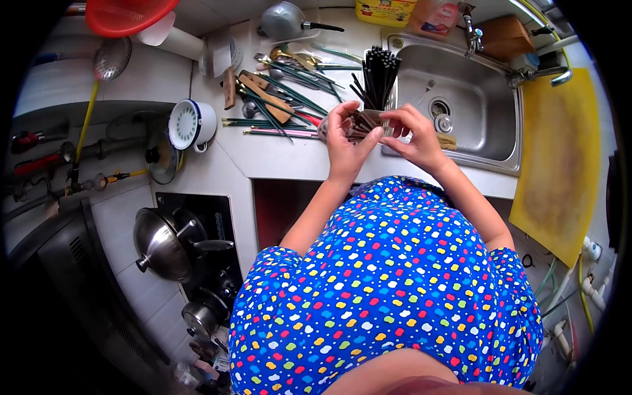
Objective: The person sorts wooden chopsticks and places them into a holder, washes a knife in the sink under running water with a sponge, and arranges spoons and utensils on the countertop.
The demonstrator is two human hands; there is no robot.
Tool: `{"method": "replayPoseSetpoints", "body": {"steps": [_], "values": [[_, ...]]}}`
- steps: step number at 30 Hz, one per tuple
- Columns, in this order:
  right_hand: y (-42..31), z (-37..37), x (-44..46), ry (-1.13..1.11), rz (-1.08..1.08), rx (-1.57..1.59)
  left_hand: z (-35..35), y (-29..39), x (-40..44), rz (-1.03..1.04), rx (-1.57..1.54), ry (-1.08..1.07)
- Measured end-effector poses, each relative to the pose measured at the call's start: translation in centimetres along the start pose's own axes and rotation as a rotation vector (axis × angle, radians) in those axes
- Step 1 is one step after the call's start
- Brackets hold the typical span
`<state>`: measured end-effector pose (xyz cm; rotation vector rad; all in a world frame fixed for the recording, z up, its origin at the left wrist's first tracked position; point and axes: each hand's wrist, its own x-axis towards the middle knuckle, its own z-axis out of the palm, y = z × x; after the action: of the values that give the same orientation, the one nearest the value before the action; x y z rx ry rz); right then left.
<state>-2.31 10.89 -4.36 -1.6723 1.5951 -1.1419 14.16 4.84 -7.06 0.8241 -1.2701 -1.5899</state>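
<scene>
Just in front of my body, at the counter's front edge, both hands are close together. My left hand (347, 146) curls around a bundle of thin dark-brown chopsticks (359, 126), seen nearly end-on. Opposite it, my right hand (416, 137) has its thumb and fingers closed on a small flat, light-coloured piece at the bundle's side; its kind is unclear. Right behind my hands, black chopsticks (380, 74) stand upright in a white holder (393, 99). Green chopsticks (299, 99), spoons and a wooden-handled knife (266, 99) lie spread to the left.
A steel sink (484, 99) with a small fork (430, 85) is at right, beside a yellow board (556, 171). A saucepan (283, 21) sits at the back. An enamel mug (192, 124) and a lidded wok (158, 243) on the cooktop are at left.
</scene>
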Motion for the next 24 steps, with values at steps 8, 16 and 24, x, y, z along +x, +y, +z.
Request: {"method": "replayPoseSetpoints", "body": {"steps": [8,16,24], "values": [[3.6,-1.0,-0.3,0.033,0.468,0.193,-4.4,-0.5,-2.3,-0.020,0.416,-0.029],[4.4,0.5,3.1,-0.084,0.601,0.301,-0.6,-5.7,-2.8,0.086,0.806,-0.087],[-1.6,0.1,2.8,-0.147,0.571,0.263,1.1,-1.7,-3.8,0.280,0.758,0.227]]}}
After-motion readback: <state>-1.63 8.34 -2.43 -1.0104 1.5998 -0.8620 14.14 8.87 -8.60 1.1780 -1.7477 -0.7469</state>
